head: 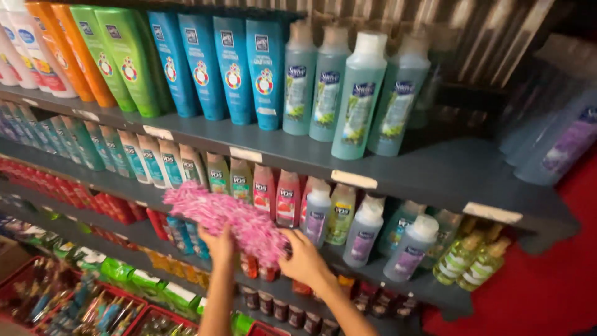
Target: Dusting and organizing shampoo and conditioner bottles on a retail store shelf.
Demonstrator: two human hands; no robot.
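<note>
Two hands (pixel 261 249) on pink duster (pixel 227 219), shampoo bottles (pixel 336 87) behind — upright, capped.

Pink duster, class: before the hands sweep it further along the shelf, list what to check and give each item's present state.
1. Left hand on the pink duster: ok.
2. Right hand on its fluffy end: ok.
3. Duster handle visible: cannot tell, hidden.
4. Bottles behind the duster upright: ok.
5. Pale lilac bottles beside the right hand standing: ok.
6. Grey shelf edge in view: ok.
</note>
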